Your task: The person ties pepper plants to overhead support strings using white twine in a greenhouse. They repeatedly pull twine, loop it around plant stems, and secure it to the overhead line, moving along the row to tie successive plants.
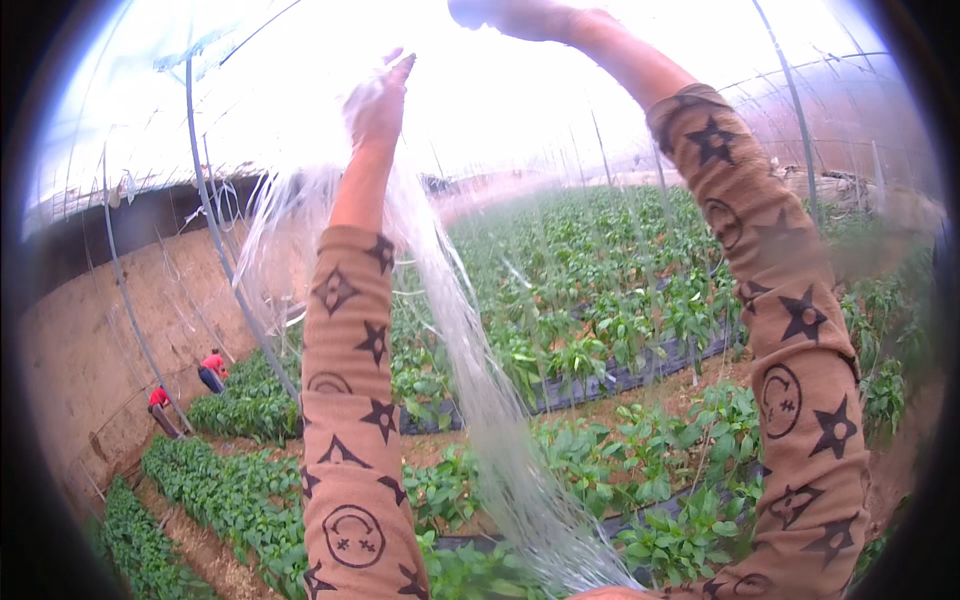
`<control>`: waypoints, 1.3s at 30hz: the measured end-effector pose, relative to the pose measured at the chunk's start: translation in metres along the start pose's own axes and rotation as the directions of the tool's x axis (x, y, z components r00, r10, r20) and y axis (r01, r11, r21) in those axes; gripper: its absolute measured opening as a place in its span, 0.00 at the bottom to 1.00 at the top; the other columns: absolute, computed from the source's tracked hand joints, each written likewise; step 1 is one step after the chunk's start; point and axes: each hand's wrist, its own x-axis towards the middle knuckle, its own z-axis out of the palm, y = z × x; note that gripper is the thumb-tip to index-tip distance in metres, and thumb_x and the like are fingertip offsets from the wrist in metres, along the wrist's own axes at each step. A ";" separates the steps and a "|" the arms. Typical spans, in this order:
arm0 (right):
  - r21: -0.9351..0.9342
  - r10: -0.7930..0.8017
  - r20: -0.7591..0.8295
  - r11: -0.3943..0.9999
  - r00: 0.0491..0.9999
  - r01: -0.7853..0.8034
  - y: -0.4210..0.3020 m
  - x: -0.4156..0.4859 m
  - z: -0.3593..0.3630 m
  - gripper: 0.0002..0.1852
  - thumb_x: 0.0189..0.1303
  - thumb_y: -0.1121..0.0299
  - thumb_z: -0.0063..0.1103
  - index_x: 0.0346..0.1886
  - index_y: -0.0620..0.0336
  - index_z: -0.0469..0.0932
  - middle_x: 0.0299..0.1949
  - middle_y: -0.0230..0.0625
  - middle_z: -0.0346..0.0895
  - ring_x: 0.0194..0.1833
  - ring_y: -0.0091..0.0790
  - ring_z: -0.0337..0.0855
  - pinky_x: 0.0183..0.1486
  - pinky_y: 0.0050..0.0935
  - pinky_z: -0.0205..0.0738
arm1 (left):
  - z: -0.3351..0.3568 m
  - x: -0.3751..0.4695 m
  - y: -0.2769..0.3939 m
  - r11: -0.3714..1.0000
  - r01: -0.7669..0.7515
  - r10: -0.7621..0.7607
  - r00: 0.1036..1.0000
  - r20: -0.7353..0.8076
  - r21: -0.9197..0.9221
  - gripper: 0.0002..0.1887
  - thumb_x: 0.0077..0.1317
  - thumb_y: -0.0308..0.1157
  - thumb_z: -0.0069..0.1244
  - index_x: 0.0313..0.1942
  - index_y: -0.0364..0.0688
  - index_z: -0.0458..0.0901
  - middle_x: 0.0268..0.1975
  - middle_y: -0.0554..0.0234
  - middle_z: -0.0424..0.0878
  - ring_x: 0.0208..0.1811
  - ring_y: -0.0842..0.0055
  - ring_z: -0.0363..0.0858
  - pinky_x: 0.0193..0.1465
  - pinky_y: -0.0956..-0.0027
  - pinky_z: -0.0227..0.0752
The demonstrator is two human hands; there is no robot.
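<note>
Both of my arms reach upward in brown printed sleeves. My left hand (379, 109) is raised against the bright greenhouse cover, its fingers curled around the top of a bundle of translucent plastic twine (480, 360). The long strands fall beside my left forearm to the lower middle of the view; a looser tuft (266, 217) spreads out left of the wrist. My right hand (517, 16) is higher, at the top edge, partly cut off and washed out by glare. What its fingers hold cannot be made out.
Rows of leafy green pepper plants (592, 352) stand below, with black mulch film (660, 360) along some beds. A slanted metal pole (217, 240) rises at left, another (795, 112) at right. Two people in red tops (214, 365) bend beside the earthen wall (97, 322).
</note>
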 end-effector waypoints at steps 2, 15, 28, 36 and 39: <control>-0.007 0.012 0.035 1.000 0.999 -0.012 -0.002 0.005 0.002 0.06 0.53 0.70 0.54 0.31 0.61 0.78 0.23 0.34 0.74 0.22 0.30 0.72 0.24 0.28 0.67 | 0.010 0.013 0.003 0.966 -0.176 0.150 0.978 0.143 0.191 0.25 0.62 0.50 0.42 0.52 0.42 0.74 0.55 0.55 0.71 0.56 0.72 0.69 0.58 0.66 0.58; -0.038 0.104 0.088 0.994 0.991 -0.101 -0.017 0.036 0.032 0.06 0.53 0.71 0.51 0.29 0.62 0.77 0.22 0.35 0.73 0.21 0.31 0.71 0.24 0.29 0.66 | -0.056 0.012 -0.069 0.975 -0.191 0.203 0.972 -0.118 0.112 0.23 0.65 0.47 0.40 0.49 0.37 0.74 0.46 0.54 0.74 0.49 0.71 0.71 0.55 0.67 0.61; -0.093 0.279 0.215 0.960 0.936 -0.264 -0.011 0.041 0.041 0.09 0.56 0.67 0.49 0.28 0.62 0.77 0.21 0.35 0.71 0.20 0.30 0.69 0.22 0.28 0.65 | 0.037 -0.024 -0.002 0.570 0.337 -0.230 0.941 0.249 -0.749 0.17 0.64 0.28 0.43 0.54 0.46 0.67 0.25 0.73 0.71 0.21 0.89 0.65 0.20 0.84 0.55; 0.001 0.284 0.288 0.955 0.915 -0.297 -0.022 0.027 0.036 0.17 0.62 0.58 0.49 0.30 0.64 0.77 0.18 0.34 0.68 0.17 0.26 0.65 0.17 0.23 0.63 | 0.047 -0.013 -0.018 0.426 0.142 0.013 0.986 0.163 -0.893 0.09 0.63 0.35 0.48 0.43 0.45 0.75 0.21 0.79 0.68 0.19 0.91 0.62 0.17 0.85 0.51; 0.066 0.291 0.260 0.946 0.921 -0.317 -0.026 0.022 0.038 0.10 0.57 0.66 0.47 0.30 0.61 0.77 0.20 0.35 0.70 0.20 0.27 0.67 0.21 0.25 0.65 | 0.023 -0.014 -0.017 0.747 0.142 -0.023 0.982 0.189 -0.649 0.09 0.64 0.38 0.46 0.34 0.43 0.76 0.17 0.80 0.63 0.14 0.91 0.55 0.14 0.84 0.44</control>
